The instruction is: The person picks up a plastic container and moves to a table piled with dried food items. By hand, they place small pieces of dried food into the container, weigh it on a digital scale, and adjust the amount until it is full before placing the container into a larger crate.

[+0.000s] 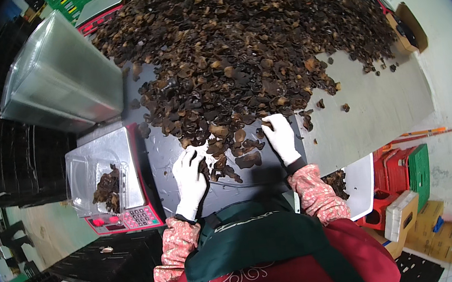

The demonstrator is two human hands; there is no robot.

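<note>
A large heap of dark brown wood ear fungus (233, 63) covers the far part of the grey table (233, 193). My left hand (190, 177), in a white glove, rests at the heap's near left edge. Its fingers are bent and touch some pieces beside the thumb; whether it grips any is hidden. At the near right edge is my right hand (282, 138), also white-gloved, fingers curled towards the heap. A dark bit shows by its thumb and fingertips, but a hold is unclear. Between both hands lie several loose fungus pieces (249, 160).
Left, a clear plastic box (82, 185) holding fungus sits on a red-edged digital scale (137, 195). Behind it stand stacked clear containers (67, 76). A second scale (103, 5) is farther back. Right, a white tub (362, 185) stands below the table's edge near red crates (392, 170).
</note>
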